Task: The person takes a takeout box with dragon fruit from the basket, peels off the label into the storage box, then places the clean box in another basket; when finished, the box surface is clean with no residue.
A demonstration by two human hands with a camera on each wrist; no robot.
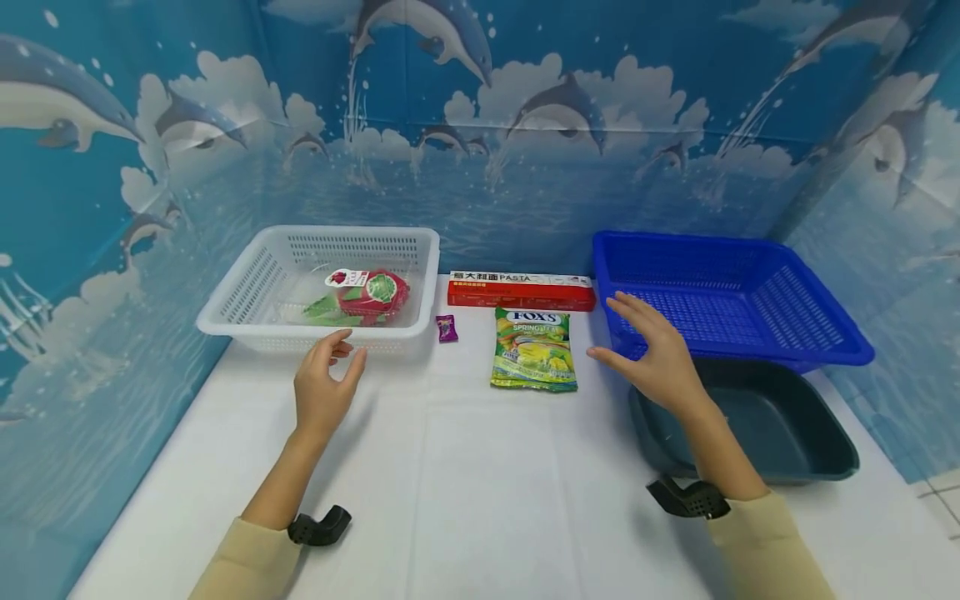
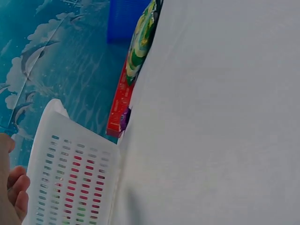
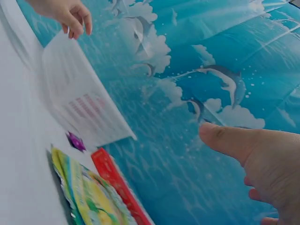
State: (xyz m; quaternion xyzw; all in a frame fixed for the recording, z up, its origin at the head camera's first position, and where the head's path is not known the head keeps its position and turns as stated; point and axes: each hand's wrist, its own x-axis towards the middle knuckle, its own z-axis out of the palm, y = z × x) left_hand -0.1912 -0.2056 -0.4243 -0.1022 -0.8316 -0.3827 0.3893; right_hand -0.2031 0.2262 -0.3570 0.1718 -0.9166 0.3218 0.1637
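My left hand [image 1: 324,385] hovers at the near edge of the white basket [image 1: 247,332], fingers loosely bent and holding nothing. Inside that basket lies a dragon fruit [image 1: 372,296] in clear wrap with a label. To the right, my right hand [image 1: 660,354] is raised with thumb and fingers spread, near the blue basket [image 1: 750,346] and over the dark green tub's left side. Between the hands lie a green-yellow Fox's candy bag [image 1: 532,350], a small purple wrapped candy [image 1: 446,328] and a red pasta box [image 1: 517,292]. Neither hand touches these.
The dark green tub [image 1: 780,417] stands in front of the blue basket at the right. A white cloth [image 1: 487,500] covers the table. Behind it hangs a dolphin-print curtain [image 1: 525,192]. Each wrist wears a black band [image 1: 321,527].
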